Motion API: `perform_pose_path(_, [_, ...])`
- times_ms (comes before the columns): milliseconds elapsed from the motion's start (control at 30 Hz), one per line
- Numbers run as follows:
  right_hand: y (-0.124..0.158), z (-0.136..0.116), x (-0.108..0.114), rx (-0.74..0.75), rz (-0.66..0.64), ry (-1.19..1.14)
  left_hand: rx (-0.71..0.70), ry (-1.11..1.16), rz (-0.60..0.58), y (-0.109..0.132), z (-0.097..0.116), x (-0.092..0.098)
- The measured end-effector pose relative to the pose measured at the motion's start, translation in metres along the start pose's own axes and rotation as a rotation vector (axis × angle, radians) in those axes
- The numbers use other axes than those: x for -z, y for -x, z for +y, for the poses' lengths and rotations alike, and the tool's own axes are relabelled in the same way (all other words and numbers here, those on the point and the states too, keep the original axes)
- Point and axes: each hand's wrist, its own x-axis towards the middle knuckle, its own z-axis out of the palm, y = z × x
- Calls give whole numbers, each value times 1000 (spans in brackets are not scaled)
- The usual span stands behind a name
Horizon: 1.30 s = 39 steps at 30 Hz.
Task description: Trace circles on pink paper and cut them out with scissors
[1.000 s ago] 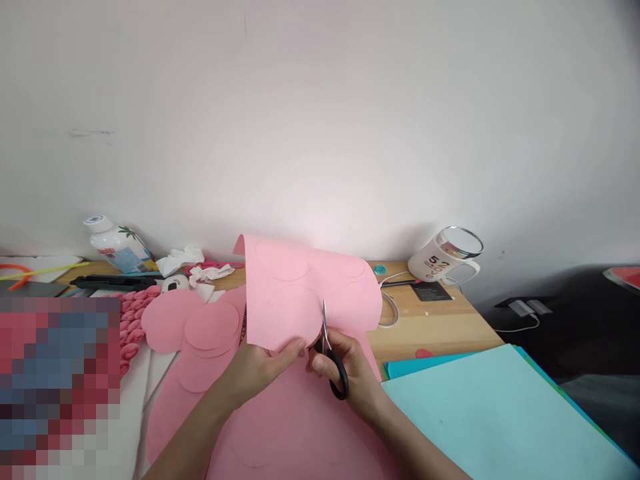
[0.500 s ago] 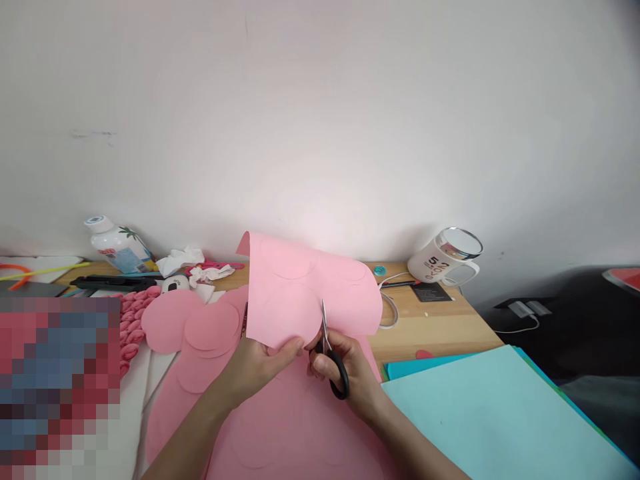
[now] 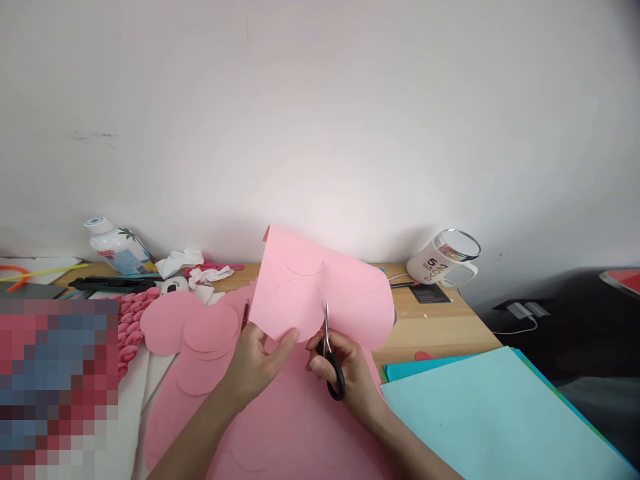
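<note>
A curled sheet of pink paper (image 3: 295, 280), marked with faint circle outlines, is raised above the desk. My left hand (image 3: 263, 357) pinches its lower edge, thumb on the near face and fingers behind. In my right hand (image 3: 345, 370) are black-handled scissors (image 3: 334, 373), their blades pointing up into the sheet along the curve of a circle. Below both hands lies a larger pink sheet (image 3: 305, 427) with drawn outlines. Several cut pink paper circles (image 3: 211, 327) overlap to the left of my left hand.
A white bottle (image 3: 120, 247), crumpled tissues (image 3: 180, 261) and a black utility knife (image 3: 117, 285) lie along the wall. At the right stand a white mug (image 3: 435, 260) and a stack of light blue paper (image 3: 490, 413). A pink braided mat (image 3: 133, 323) is at the left.
The pink sheet has turned and shifted slightly right, its left edge now slanting. The scissors' cut runs further round the circle, and my left hand has tilted with the paper.
</note>
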Motion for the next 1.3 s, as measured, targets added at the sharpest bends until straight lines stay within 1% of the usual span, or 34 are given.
perform_pose_path(100, [1, 1, -4, 2, 15, 42, 13, 20, 147, 0, 1, -5])
perform_pose_path(133, [2, 1, -5, -2, 8, 48, 28, 38, 166, 0, 1, -5])
perform_pose_path(200, [2, 0, -7, -18, -8, 53, 77, 70, 133, 0, 2, -7])
perform_pose_path(267, [2, -1, -8, -25, -18, 50, 123, 85, 55, 0, 3, -8])
perform_pose_path(367, [1, -2, -8, -19, -32, 43, 126, 64, 13, 2, 4, -11])
perform_pose_path(633, [0, -3, -5, -22, -68, -25, 94, -14, 43, 5, 3, -15])
perform_pose_path(933, [0, -5, -5, -20, -94, -74, 79, -18, 64, 6, 2, -16])
perform_pose_path(1300, [0, -3, -5, -28, -77, -62, 93, -3, 136, 10, 3, -21])
